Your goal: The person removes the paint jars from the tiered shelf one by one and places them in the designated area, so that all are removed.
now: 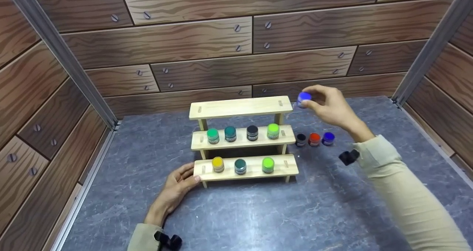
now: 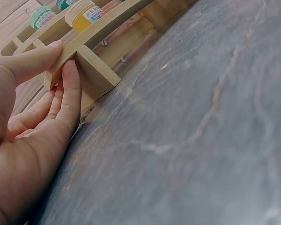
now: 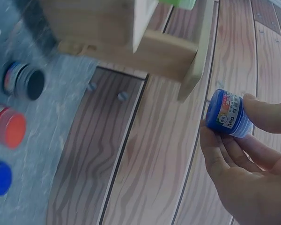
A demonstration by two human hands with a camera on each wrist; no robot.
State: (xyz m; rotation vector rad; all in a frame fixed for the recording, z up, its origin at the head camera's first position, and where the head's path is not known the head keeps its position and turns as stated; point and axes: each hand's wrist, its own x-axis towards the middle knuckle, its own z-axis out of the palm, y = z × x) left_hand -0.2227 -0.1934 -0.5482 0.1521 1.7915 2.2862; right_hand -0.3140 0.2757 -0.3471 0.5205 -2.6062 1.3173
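Note:
My right hand pinches a blue paint jar between thumb and fingers, raised just right of the top shelf's end; its printed label shows in the right wrist view. With thumb on top and fingers beneath, my left hand grips the left end of the lowest step of a three-step wooden rack. Green, teal, black and lime jars line the middle step, among them a black jar. On the lowest step stand a yellow jar, a dark teal jar and a lime jar. The top step is bare.
Right of the rack, a black jar, a red jar and a blue jar stand in a row on the grey marbled table. Wood-patterned walls with metal corner posts enclose the back and sides.

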